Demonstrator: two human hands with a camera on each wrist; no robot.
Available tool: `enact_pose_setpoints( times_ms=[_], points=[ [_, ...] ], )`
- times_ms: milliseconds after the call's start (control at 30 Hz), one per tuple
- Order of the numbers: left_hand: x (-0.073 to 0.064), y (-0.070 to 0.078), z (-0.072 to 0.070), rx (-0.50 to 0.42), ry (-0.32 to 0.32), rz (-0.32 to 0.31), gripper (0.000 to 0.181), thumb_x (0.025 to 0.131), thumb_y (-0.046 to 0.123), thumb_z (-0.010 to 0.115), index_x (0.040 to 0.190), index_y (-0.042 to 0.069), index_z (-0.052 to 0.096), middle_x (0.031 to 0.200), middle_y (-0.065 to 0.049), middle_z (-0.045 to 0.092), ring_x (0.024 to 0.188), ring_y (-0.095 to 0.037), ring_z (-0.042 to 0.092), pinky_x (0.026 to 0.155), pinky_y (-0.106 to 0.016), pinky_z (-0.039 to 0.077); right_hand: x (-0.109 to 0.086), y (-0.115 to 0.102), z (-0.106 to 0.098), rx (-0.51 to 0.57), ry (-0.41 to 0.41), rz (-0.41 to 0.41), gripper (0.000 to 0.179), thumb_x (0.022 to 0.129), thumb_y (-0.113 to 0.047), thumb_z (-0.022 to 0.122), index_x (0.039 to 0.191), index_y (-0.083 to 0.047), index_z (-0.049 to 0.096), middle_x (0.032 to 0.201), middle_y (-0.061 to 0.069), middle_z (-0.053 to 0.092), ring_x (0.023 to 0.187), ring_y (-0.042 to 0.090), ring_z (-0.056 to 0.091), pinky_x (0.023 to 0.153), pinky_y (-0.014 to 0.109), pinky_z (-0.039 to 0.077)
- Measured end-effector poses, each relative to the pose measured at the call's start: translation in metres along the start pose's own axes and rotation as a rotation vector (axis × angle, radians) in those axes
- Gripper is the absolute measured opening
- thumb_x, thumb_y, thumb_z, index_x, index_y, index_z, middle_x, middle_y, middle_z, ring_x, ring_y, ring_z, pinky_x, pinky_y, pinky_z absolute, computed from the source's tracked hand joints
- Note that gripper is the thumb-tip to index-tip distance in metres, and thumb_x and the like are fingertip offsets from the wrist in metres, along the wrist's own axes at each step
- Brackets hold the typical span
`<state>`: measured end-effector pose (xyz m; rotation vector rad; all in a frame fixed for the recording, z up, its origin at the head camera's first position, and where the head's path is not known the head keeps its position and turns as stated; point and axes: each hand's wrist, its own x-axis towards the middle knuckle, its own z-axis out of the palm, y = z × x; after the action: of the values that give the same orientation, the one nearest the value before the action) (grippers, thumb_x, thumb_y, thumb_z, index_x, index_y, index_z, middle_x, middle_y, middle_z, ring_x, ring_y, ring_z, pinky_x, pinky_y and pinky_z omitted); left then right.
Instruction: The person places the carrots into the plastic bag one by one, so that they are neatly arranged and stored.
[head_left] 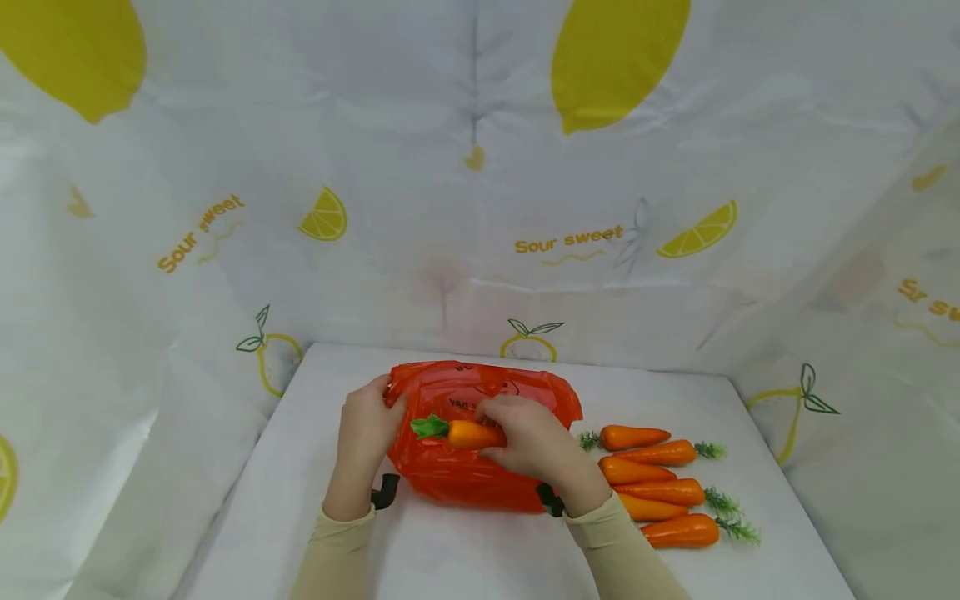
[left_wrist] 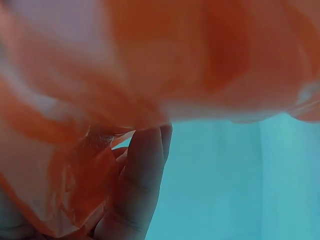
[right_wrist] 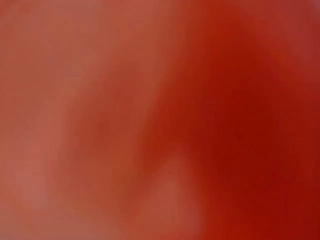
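Note:
A red plastic bag [head_left: 480, 492] with dark print lies on the white table in the head view. My left hand [head_left: 367, 425] grips the bag's left edge; in the left wrist view its fingers [left_wrist: 142, 175] pinch the thin plastic. My right hand [head_left: 536, 437] holds an orange carrot [head_left: 472, 434] by its tip end, over the bag, with the green leafy top pointing left. Blurred red plastic [right_wrist: 240, 125] fills the right wrist view, and the right fingers are hidden there.
Several carrots [head_left: 678, 531] with green tops lie in a stacked row to the right of the bag, some partly behind the right forearm. The white table [head_left: 285, 517] is enclosed by a lemon-patterned cloth [head_left: 420, 275] at the back and sides.

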<state>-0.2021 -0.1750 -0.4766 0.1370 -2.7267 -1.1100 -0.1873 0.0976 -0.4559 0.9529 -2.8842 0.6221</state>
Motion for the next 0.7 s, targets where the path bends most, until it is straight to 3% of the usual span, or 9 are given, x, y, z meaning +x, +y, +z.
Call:
enact_pose_setpoints(
  times_ms=[400,700],
  points=[
    [0.002,0.002,0.008,0.026,0.004,0.027,0.038,0.105,0.019,0.077,0.138,0.0,0.073,0.118,-0.018,0.081,0.092,-0.029,0.075,0.086,-0.048,0.07,0.012,0.007,0.034,-0.025,-0.226,0.113,0.034,0.088,-0.021,0.096,0.11,-0.02,0.069,0.088,-0.009,0.064,0.083,0.012,0.057,0.077,0.03,0.054],
    [-0.001,0.001,0.012,0.049,-0.005,0.034,0.041,0.105,0.019,0.077,0.14,0.0,0.072,0.123,-0.02,0.081,0.101,-0.033,0.08,0.093,-0.053,0.068,0.016,0.008,0.052,-0.019,-0.354,0.192,0.029,0.091,-0.014,0.092,0.101,-0.019,0.065,0.084,-0.006,0.057,0.081,0.014,0.054,0.078,0.03,0.052]
  ],
)
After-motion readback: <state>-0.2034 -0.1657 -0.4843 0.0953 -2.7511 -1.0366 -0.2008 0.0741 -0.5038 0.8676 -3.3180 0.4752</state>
